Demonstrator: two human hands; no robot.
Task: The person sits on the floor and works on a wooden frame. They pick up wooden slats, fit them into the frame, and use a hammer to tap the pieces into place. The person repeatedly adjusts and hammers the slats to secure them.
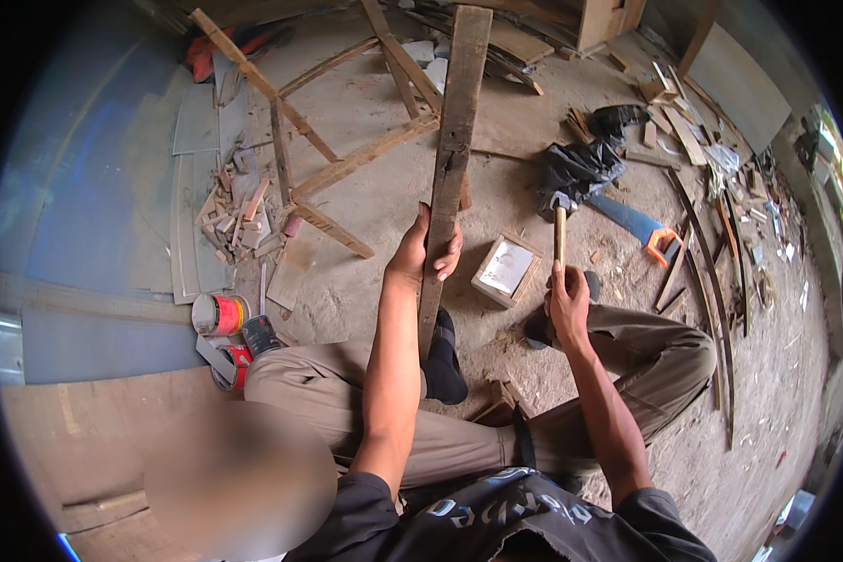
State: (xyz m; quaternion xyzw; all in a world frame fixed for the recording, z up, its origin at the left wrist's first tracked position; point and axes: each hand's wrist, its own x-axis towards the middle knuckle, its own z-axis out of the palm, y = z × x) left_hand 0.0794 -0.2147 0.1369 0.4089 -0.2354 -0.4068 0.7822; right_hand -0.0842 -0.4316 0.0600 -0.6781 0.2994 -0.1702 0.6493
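My left hand [426, 251] is wrapped round a long wooden beam [452, 140], which runs from beside my dark-socked foot [445, 365] up to the top of the view. A dark knot or hole marks its face midway up. In my right hand [569, 300] is a hammer [560, 234], gripped by its pale wooden handle, with the grey head pointing away from me. Between the two hands, a small wooden box [530, 288] with a white top sits on the floor. Just past the beam stands a wooden frame [332, 176] of joined slats.
A handsaw [632, 223] with a blue blade and orange handle lies right of a black plastic bag [581, 169]. Several cans [217, 315] stand by my left knee, near a heap of wood offcuts [244, 220]. Scrap strips [712, 281] litter the right side.
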